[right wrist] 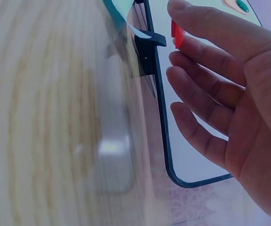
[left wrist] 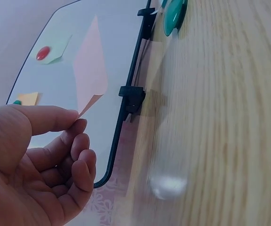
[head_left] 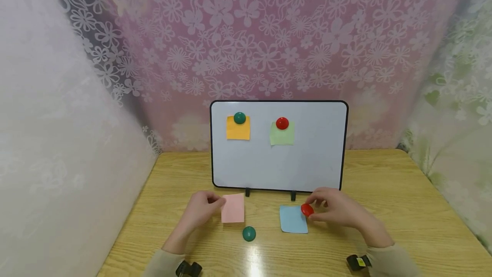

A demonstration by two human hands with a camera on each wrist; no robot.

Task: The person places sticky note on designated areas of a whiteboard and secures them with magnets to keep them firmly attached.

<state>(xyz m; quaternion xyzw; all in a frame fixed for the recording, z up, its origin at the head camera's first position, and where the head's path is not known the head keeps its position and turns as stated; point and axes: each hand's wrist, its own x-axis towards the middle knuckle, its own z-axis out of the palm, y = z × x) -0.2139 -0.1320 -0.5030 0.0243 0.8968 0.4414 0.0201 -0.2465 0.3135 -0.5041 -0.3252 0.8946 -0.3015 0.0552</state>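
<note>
Between thumb and index finger, my left hand (head_left: 203,207) pinches a pink sticky note (head_left: 232,208) by its edge; the left wrist view shows the note (left wrist: 91,63) raised off the table, one corner curling. My right hand (head_left: 333,207) holds a red round magnet (head_left: 307,210) between thumb and fingertips. Just left of that magnet is a blue sticky note (head_left: 293,219), partly overlapped by it in the head view. A green round magnet (head_left: 249,234) lies on the table between the hands.
Behind the hands stands a whiteboard (head_left: 246,163) on black feet (head_left: 293,195). A green magnet (head_left: 239,118) sits on its orange note (head_left: 238,131), and a red magnet (head_left: 282,123) on its light green note (head_left: 282,137). The wooden table (head_left: 384,191) meets patterned curtains (head_left: 269,33).
</note>
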